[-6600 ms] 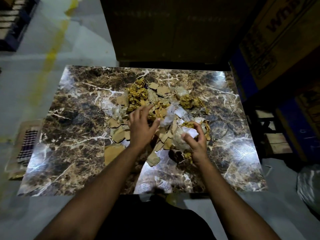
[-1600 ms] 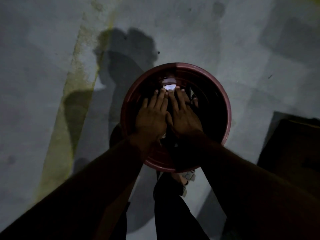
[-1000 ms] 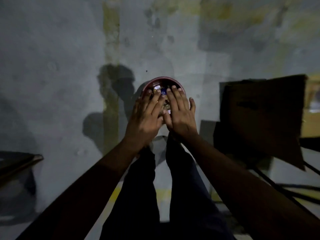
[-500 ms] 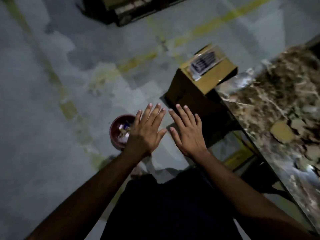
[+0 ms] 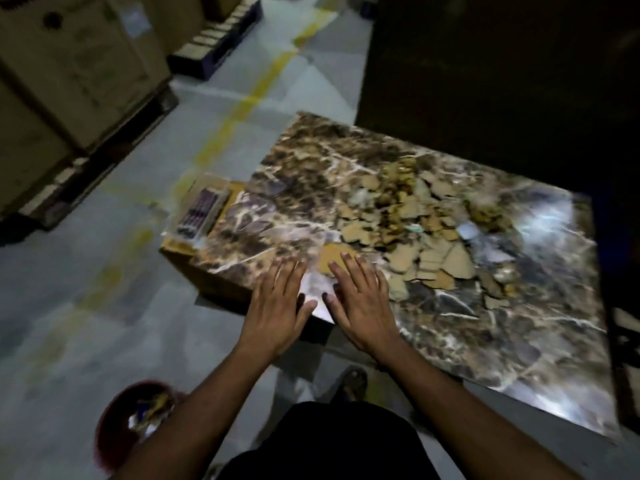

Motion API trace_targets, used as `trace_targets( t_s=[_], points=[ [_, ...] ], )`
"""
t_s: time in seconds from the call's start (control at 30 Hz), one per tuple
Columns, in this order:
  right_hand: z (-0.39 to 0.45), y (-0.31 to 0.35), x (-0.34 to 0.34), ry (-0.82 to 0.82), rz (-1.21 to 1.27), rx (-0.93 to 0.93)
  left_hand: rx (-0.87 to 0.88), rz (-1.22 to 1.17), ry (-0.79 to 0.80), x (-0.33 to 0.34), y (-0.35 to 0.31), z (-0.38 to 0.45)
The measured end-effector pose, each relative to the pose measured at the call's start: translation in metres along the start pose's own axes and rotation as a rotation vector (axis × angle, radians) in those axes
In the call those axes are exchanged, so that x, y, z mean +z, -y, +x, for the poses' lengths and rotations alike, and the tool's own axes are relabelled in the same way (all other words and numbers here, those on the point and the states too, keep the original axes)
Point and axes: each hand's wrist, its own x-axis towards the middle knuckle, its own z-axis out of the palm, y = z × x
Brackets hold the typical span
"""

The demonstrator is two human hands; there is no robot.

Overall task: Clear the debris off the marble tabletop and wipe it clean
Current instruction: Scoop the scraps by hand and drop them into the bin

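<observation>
The brown marble tabletop stretches ahead and to the right. A heap of debris, torn cardboard pieces, crumpled yellow paper and bits of clear plastic, covers its middle. My left hand and my right hand hover side by side over the table's near-left corner, palms down, fingers straight, holding nothing. The right fingertips are close to one cardboard scrap. A red bucket with some debris inside stands on the floor at lower left, partly hidden by my left forearm.
A small cardboard box with a clear packet on top sits against the table's left end. Large cartons on pallets fill the upper left. A dark tall mass stands behind the table. The grey floor has a yellow stripe.
I have turned from the bucket back to the table. Both hands, which were over the bucket letting debris go, now hover empty over the table's near-left corner.
</observation>
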Motion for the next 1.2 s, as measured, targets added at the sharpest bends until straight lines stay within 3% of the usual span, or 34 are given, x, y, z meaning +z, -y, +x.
trace_targets(
  t_s=[0.17, 0.33, 0.43, 0.77, 0.83, 0.9, 1.0, 1.1, 1.2],
  points=[
    [-0.003, -0.089, -0.021, 0.046, 0.003, 0.197, 0.077, 0.018, 0.131, 0.034, -0.039, 0.064],
    [-0.023, -0.177, -0.042, -0.105, 0.026, 0.552, -0.087, -0.035, 0.165, 0.065, -0.031, 0.106],
    [-0.027, -0.217, -0.043, -0.034, 0.008, 0.738, -0.077, -0.074, 0.23, 0.084, -0.042, 0.113],
    [0.008, -0.177, -0.018, 0.131, -0.031, 0.643, 0.142, -0.21, 0.249, 0.102, -0.105, 0.131],
    [0.004, -0.179, -0.026, 0.04, -0.079, 0.64, 0.124, -0.282, 0.145, 0.091, -0.098, 0.137],
    [-0.005, -0.195, -0.04, -0.153, -0.109, 0.658, 0.065, -0.316, 0.047, 0.084, -0.084, 0.146],
    [-0.02, -0.236, -0.056, -0.307, -0.091, 0.758, 0.007, -0.301, 0.027, 0.082, -0.06, 0.165],
    [-0.021, -0.268, -0.055, -0.185, -0.027, 0.789, 0.036, -0.294, 0.113, 0.09, -0.052, 0.178],
    [-0.009, -0.264, -0.041, 0.009, 0.036, 0.678, 0.096, -0.265, 0.165, 0.1, -0.071, 0.175]
  ],
)
